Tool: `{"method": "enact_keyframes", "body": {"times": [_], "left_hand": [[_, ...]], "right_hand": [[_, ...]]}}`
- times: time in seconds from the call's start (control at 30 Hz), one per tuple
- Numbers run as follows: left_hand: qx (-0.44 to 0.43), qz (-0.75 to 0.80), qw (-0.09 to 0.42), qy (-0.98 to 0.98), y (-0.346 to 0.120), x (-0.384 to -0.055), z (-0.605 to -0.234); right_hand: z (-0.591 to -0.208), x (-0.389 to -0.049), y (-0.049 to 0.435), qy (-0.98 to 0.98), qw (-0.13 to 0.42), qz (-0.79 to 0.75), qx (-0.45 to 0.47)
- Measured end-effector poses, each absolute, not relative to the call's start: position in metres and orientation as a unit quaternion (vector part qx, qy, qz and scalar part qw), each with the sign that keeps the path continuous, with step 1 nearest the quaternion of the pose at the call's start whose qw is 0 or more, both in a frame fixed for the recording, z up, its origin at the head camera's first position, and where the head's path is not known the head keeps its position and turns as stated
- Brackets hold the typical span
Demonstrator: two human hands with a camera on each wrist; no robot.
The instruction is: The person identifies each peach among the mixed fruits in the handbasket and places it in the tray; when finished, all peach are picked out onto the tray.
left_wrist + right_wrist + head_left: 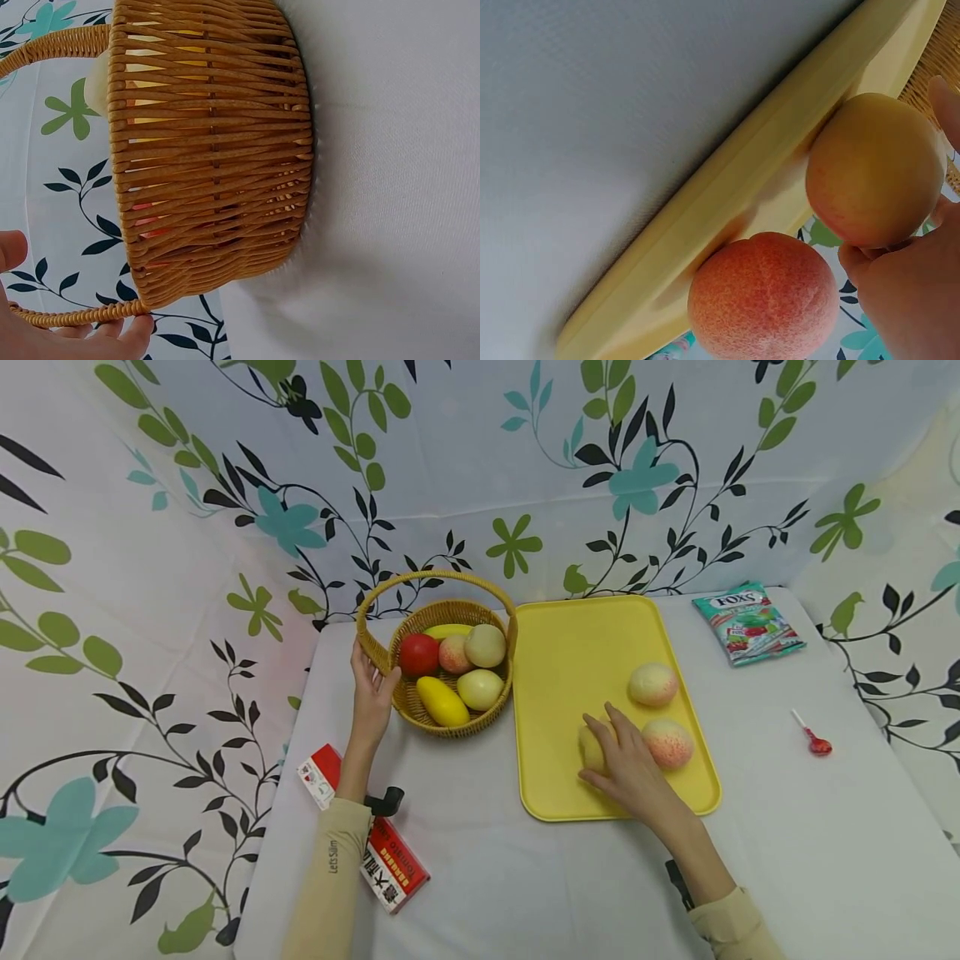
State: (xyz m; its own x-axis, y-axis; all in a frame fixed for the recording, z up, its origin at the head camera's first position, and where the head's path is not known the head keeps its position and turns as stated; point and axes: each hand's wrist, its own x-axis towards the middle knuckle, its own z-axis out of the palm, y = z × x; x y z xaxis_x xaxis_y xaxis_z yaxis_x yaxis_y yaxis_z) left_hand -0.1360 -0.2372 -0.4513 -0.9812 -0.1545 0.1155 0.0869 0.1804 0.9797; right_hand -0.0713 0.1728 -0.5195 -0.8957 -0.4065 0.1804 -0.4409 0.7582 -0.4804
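Observation:
A round wicker basket (pixel 452 731) with an arched handle holds several fruits: a red one (pixel 418 655), a yellow mango (pixel 442 702), a peach and pale round ones. At its left side my left hand (pixel 371 693) grips the foot of the handle (pixel 82 315), thumb on one side and fingers on the other. My right hand (pixel 630 768) holds a yellow peach with a pink blush (pixel 877 171) above the yellow tray (pixel 577 652), fingers curled about it; whether it touches the tray, I cannot tell. Two more peaches, one pale (pixel 653 684) and one pinker (pixel 667 744), lie on the tray.
A green candy bag (pixel 750 625) lies at the back right, with a red lollipop (pixel 818 744) nearer the front. Under and beside my left forearm are red-and-white boxes (pixel 395 866). Patterned cloth (pixel 450 468) hangs behind the white table.

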Motion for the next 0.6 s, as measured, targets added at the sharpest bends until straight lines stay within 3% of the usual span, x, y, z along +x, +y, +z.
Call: {"method": "enact_keyframes", "body": {"times": [0.6], "left_hand": [[0.015, -0.641, 0.095, -0.761, -0.238, -0.135, -0.451]], "right_hand": [[-0.496, -0.083, 0.158, -0.930, 0.056, 0.250, 0.263]]}}
